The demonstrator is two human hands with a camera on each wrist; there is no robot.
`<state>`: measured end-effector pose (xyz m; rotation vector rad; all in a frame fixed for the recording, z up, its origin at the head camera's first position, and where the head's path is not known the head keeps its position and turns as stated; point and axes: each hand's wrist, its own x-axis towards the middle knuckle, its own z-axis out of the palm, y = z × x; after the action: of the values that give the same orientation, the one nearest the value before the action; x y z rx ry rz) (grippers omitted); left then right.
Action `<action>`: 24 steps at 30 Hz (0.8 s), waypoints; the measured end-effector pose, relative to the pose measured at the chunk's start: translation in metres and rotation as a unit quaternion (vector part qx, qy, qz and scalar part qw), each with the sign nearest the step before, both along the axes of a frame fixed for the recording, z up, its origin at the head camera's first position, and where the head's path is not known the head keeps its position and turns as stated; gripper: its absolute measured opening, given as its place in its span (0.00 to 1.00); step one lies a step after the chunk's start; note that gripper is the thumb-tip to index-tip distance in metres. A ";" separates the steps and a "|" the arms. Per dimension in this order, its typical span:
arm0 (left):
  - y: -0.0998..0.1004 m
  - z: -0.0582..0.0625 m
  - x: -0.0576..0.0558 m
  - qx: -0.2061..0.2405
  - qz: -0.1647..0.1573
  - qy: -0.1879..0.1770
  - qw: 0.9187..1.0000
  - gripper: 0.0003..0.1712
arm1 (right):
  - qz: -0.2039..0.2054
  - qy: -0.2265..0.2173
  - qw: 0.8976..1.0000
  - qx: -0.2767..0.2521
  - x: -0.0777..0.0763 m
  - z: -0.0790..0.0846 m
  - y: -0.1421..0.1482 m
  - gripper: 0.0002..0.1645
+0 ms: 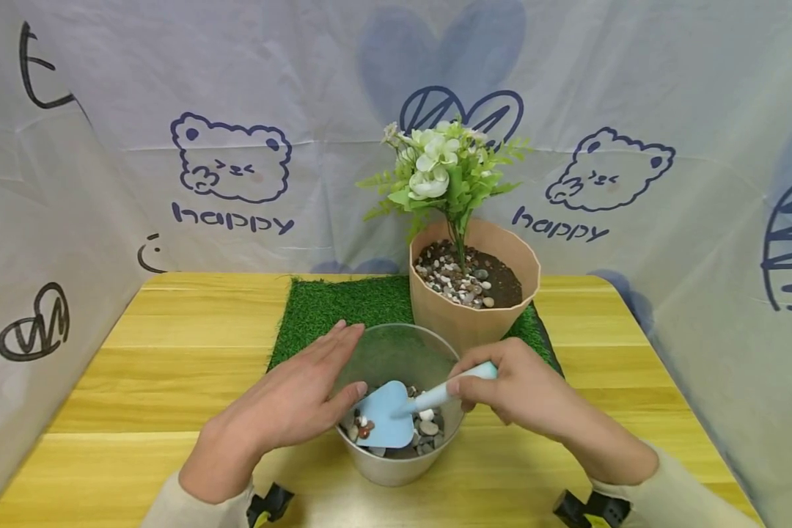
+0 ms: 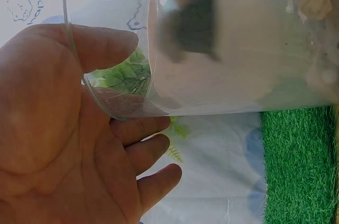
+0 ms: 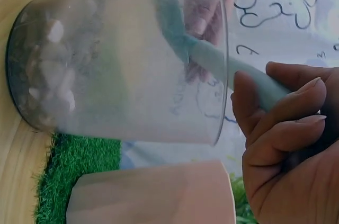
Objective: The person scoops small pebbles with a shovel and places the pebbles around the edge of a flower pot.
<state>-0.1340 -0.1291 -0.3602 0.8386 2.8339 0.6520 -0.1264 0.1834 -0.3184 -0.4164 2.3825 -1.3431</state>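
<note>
- Right grip point(image 1: 513, 383): clamped round blue trowel point(image 1: 391, 419).
- Left grip point(image 1: 290, 400): fingers extended, at rim of clear bucket point(image 1: 397, 471).
- Between grips: pebbles point(image 1: 429, 428).
- Beyond right grip: flowerpot point(image 1: 438, 314).

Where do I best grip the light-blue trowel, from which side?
Probably by the trowel handle, from the right: it slants up out of the clear bucket on that side, where the right hand grips it, with the blade inside.

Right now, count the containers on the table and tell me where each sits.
2: a clear bucket in front, between the left hand and right hand, and a peach flowerpot behind it to the right, on the green turf mat.
</note>
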 end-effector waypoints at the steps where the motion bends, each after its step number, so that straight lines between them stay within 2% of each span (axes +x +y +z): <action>1: 0.000 0.000 0.000 0.000 0.001 -0.002 1.000 0.46 | -0.003 -0.005 1.000 -0.009 0.000 -0.001 0.002 0.10; 11: -0.001 0.001 0.001 0.004 -0.007 -0.001 1.000 0.44 | 0.000 -0.071 0.993 -0.097 -0.002 -0.015 0.024 0.16; 24: -0.002 0.001 0.001 0.005 -0.008 -0.003 1.000 0.44 | 0.008 -0.087 0.985 -0.151 -0.002 -0.021 0.034 0.19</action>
<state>-0.1328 -0.1307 -0.3595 0.8590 2.8179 0.6645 -0.1288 0.2178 -0.3397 -0.3808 2.0352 -1.6680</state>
